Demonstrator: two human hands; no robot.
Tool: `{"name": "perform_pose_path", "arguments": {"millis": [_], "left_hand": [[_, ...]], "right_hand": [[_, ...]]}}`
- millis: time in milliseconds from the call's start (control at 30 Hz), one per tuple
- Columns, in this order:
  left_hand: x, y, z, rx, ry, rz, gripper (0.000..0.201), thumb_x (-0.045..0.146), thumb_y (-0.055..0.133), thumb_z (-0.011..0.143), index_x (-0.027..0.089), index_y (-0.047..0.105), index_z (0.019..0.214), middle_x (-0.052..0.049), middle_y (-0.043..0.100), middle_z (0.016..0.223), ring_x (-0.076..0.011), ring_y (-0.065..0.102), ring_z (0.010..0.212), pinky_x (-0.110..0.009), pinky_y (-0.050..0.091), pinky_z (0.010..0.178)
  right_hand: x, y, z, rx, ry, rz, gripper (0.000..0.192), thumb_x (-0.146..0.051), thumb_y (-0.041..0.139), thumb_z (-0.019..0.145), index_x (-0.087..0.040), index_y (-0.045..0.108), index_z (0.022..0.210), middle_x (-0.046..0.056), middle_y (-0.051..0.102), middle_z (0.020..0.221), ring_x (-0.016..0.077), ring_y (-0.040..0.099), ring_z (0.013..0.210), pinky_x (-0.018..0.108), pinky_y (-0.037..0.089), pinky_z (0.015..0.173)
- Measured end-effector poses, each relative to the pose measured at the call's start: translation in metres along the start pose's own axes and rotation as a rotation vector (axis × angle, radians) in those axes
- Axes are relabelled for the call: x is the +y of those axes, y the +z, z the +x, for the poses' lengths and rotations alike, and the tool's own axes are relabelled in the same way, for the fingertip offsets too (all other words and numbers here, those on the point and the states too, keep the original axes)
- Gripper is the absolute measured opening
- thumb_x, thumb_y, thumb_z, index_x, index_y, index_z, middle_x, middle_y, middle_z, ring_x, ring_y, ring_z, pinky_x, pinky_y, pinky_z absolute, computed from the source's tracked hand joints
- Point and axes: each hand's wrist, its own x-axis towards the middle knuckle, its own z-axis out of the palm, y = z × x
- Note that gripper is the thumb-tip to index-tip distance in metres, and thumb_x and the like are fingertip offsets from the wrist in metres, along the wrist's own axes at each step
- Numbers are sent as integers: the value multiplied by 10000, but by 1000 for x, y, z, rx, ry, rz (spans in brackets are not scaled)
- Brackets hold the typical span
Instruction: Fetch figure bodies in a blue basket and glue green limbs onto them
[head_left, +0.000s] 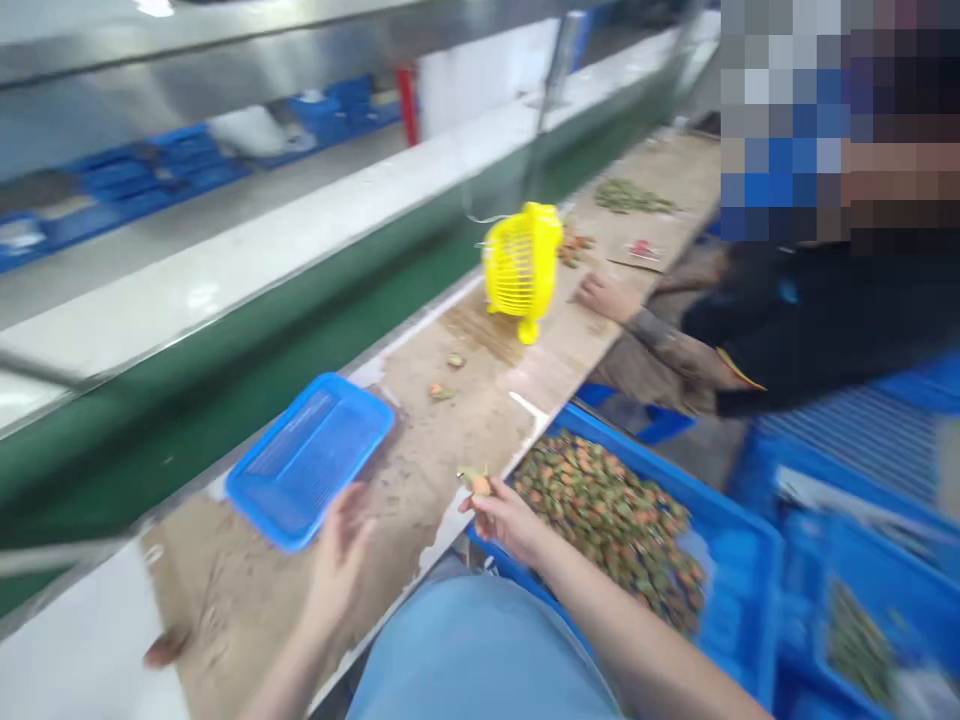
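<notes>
Head view: right hand point(504, 517) pinches a small nut point(478, 484) in its fingers at the worktop's point(450, 420) near edge, beside the blue crate point(739, 560). Left hand point(339, 555), fingers loosely spread, touches the blue tray's point(309, 458) near corner.

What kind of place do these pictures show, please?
Probably a sorting or packing line in a food workshop. A green conveyor belt runs beside the long workbench, a blue crate holds many small green-orange fruits, and the right hand pinches one.
</notes>
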Motion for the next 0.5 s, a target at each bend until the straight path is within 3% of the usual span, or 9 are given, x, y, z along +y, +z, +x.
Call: {"name": "perform_pose_path", "arguments": {"millis": [67, 133, 233, 300, 367, 400, 500], "left_hand": [[-5, 30, -27, 18, -152, -179, 372, 355, 625, 749, 143, 562, 1048, -106, 616, 1088, -235, 600, 948, -423, 481, 821], [-8, 60, -42, 102, -272, -344, 344, 344, 694, 678, 139, 605, 939, -86, 676, 917, -223, 627, 876, -365, 500, 789], [-22, 74, -50, 308, -401, -571, 189, 258, 648, 741, 133, 606, 878, -34, 669, 796, -172, 634, 781, -341, 505, 755], [-40, 59, -55, 457, -487, -700, 142, 230, 587, 799, 124, 594, 893, -16, 646, 788, -145, 623, 699, -334, 519, 674], [-64, 31, -65, 629, -580, -804, 164, 239, 539, 835, 128, 577, 948, -21, 630, 833, -133, 608, 668, -313, 519, 611], [-77, 14, -70, 726, -624, -845, 187, 252, 526, 843, 132, 567, 979, -30, 623, 867, -134, 604, 681, -309, 518, 603], [-117, -42, -83, 1023, -710, -941, 237, 272, 521, 844, 142, 550, 1040, -56, 605, 977, -159, 603, 770, -337, 520, 647]], "right_hand": [[4, 26, -1, -144, -46, -210, 253, -271, 653, 633, -200, 461, 782, -5, 594, 759, 132, 544, 554, 262, 458, 513], [9, 42, -7, -284, -108, -397, 282, -281, 643, 593, -208, 486, 816, 39, 596, 862, 206, 578, 799, 338, 480, 721], [15, 47, -11, -515, -166, -622, 443, -305, 622, 563, -194, 529, 982, 118, 544, 1095, 287, 466, 1103, 422, 357, 958], [18, 44, -4, -695, -226, -805, 564, -357, 617, 576, -201, 513, 1109, 129, 487, 1217, 295, 413, 1180, 425, 322, 1000], [19, 38, 12, -755, -286, -965, 598, -445, 575, 604, -215, 501, 1151, 122, 448, 1278, 294, 416, 1187, 413, 359, 976], [19, 35, 24, -707, -290, -1011, 606, -491, 546, 599, -210, 506, 1134, 131, 445, 1280, 303, 448, 1154, 413, 406, 924], [9, 23, 74, -393, -242, -1035, 698, -568, 499, 545, -181, 456, 1125, 175, 494, 1198, 339, 526, 1045, 445, 479, 769]]}}
